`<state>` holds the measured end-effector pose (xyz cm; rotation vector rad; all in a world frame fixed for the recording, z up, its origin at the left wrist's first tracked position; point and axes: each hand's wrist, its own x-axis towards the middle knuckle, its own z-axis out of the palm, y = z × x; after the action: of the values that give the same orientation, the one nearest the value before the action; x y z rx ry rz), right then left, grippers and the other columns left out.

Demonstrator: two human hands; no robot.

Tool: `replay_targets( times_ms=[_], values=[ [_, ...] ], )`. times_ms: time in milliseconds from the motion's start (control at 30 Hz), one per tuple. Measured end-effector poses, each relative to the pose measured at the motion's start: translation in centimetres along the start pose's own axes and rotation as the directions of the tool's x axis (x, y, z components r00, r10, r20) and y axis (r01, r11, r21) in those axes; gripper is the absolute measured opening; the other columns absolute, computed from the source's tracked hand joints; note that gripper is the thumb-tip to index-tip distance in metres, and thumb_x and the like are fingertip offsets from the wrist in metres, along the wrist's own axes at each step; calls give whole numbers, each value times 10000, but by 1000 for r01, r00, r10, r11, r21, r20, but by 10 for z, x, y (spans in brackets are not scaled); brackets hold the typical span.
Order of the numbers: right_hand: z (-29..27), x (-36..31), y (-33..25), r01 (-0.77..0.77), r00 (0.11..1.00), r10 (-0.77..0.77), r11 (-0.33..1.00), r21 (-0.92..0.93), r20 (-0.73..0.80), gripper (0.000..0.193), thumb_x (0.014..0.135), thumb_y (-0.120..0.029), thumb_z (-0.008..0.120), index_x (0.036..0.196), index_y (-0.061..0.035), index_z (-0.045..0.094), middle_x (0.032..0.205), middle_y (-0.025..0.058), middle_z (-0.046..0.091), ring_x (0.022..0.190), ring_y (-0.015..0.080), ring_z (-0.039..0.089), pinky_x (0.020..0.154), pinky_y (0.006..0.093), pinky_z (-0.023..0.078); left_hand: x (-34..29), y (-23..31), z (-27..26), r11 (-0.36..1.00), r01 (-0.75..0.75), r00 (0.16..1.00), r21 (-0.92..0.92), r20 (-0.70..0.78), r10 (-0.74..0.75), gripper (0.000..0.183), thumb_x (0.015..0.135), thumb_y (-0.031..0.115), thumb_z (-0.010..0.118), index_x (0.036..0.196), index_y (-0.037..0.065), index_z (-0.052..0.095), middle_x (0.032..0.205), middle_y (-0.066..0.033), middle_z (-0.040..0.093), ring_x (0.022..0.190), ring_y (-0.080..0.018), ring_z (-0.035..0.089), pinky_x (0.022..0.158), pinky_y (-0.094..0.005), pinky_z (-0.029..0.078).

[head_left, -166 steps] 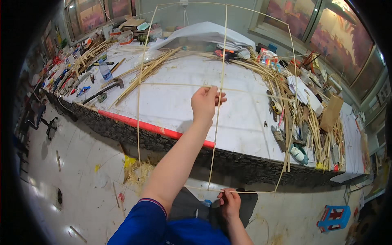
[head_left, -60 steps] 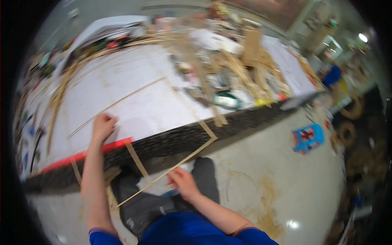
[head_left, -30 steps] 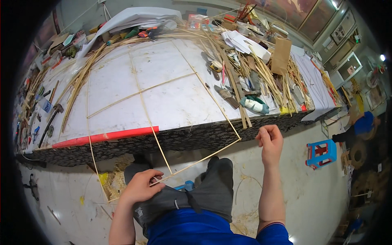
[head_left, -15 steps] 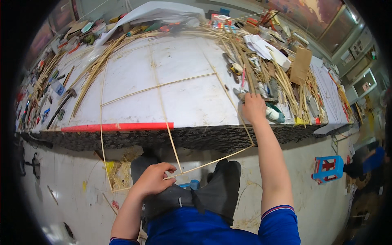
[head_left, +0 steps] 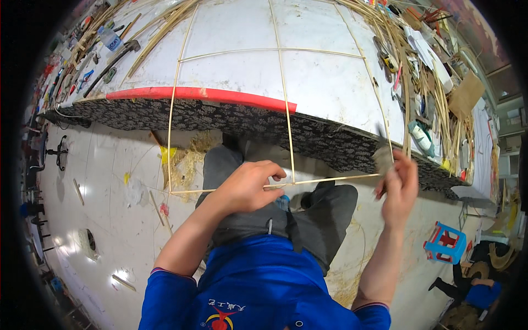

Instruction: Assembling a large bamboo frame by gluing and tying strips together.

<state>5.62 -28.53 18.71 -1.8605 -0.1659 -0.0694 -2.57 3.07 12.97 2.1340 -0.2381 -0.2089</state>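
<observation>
A light lattice frame of thin bamboo strips (head_left: 335, 179) lies partly on the white-topped table, and its near end juts out over my lap. My left hand (head_left: 253, 186) is closed around the near crossbar, left of the middle strip's joint. By the frame's near right corner, my right hand (head_left: 399, 190) grips a tool (head_left: 383, 158) with a grey-beige body and a narrow dark tip pointing up. Motion smears this tool, so I cannot tell its exact kind.
Red tape (head_left: 203, 95) runs along the front edge of the table (head_left: 231, 22). A hammer (head_left: 114, 67) and a bottle (head_left: 110, 38) lie left; bamboo strips and tools crowd the right. A blue stool (head_left: 446, 243) stands on the floor, near another person (head_left: 484, 291).
My right hand has picked up the tool from the table's right side and brought it back toward the frame's near right corner. The view has tilted down; my left hand stays on the crossbar.
</observation>
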Motion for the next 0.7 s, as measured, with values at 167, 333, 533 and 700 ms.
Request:
replay_targets(
  times_ms=[167,333,533,700],
  values=[
    [45,-98,-7,-237,964,203,950,206,174,406,976,-45,488,1380,0,483,999,77,556,574,74,529,492,215,422,2,3,13,995,-96,992,35,-74,99,302,832,183,772,1080,35,683,958,-135,659,740,-275,653,671,-373,545],
    [73,-135,-3,-313,940,271,927,208,209,368,984,-43,491,1344,29,511,1000,91,599,585,74,539,525,232,439,1,-2,28,975,-171,967,140,-168,193,231,846,151,766,1033,42,682,909,-113,649,696,-272,656,624,-376,542],
    [77,-139,-7,-297,936,282,954,43,211,351,985,-44,509,1326,34,535,963,115,638,645,114,591,590,271,481,4,-4,33,935,-270,914,232,-245,324,124,848,94,744,943,44,681,832,-112,643,706,-307,660,609,-394,530],
    [83,-142,9,-159,968,165,986,-47,187,346,975,-43,535,1310,39,551,1050,180,662,846,235,657,779,347,526,5,-3,34,939,-267,917,215,-244,317,92,838,51,718,909,39,661,823,-119,635,686,-315,647,601,-394,523]
  ],
)
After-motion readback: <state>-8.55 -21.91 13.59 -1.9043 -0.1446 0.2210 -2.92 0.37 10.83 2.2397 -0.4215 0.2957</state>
